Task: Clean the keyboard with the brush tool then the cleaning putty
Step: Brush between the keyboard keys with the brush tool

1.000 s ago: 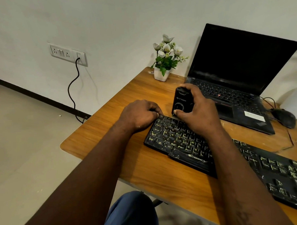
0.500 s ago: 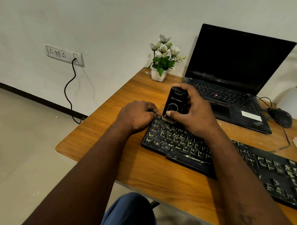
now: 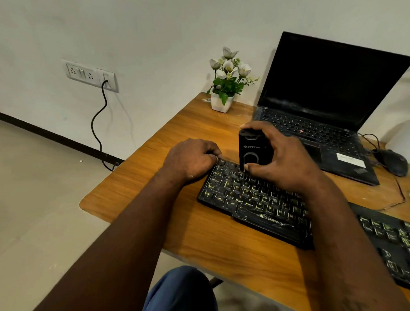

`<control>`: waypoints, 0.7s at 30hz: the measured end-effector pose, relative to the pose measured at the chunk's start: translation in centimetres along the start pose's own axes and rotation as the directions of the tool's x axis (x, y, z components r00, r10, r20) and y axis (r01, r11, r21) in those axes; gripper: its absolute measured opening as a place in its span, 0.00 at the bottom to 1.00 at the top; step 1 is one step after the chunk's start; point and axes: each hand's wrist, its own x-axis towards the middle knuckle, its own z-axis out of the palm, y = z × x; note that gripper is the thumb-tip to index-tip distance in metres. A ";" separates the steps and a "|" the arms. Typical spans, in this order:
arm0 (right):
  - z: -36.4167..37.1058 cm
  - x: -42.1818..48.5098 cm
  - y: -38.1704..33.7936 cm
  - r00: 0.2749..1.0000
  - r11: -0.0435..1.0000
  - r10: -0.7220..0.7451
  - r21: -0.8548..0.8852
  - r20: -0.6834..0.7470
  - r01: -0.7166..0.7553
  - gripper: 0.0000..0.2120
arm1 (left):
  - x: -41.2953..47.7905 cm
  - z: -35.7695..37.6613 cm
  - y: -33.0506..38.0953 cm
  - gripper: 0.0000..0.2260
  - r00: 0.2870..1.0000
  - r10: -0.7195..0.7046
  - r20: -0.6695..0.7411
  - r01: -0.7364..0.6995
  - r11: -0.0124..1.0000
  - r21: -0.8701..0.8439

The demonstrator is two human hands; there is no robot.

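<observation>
1. Keyboards: two, both black, on the desk (image 3: pixel 154 192). Zebronics keyboard (image 3: pixel 255 200) under both hands, second keyboard (image 3: pixel 400 241) to the right.
2. Left hand (image 3: pixel 192 159): fingers curled onto its far-left corner.
3. Right hand (image 3: pixel 281 161): gripping one brush tool (image 3: pixel 252 151), upright on the top key rows.
4. Behind: one laptop (image 3: pixel 332 84), one mouse (image 3: pixel 393 161), one flower pot (image 3: pixel 221 103).

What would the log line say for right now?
step: brush | right hand: grips brush tool upright on keyboard, far-left keys | left hand: curled against keyboard's far-left corner

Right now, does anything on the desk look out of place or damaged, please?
Nothing looks spilled or askew. Only the keyboard stands out: its keys carry patchy yellowish marks, grime or lettering, I cannot tell.
</observation>
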 end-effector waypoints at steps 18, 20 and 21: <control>-1.5 -0.4 0.8 0.998 0.998 0.066 -0.015 0.015 -0.066 0.41 | -0.1 0.0 0.1 0.07 1.000 0.027 -0.015 -0.026 1.000 0.009; -1.8 -0.5 1.1 0.997 0.997 0.078 0.006 -0.022 -0.078 0.40 | 0.0 0.1 0.0 0.08 0.999 0.031 -0.020 -0.031 0.999 0.007; -1.6 -0.4 1.1 0.996 0.997 0.075 0.012 -0.054 -0.074 0.40 | 0.0 0.1 0.0 0.08 0.999 0.030 -0.022 -0.030 1.000 0.007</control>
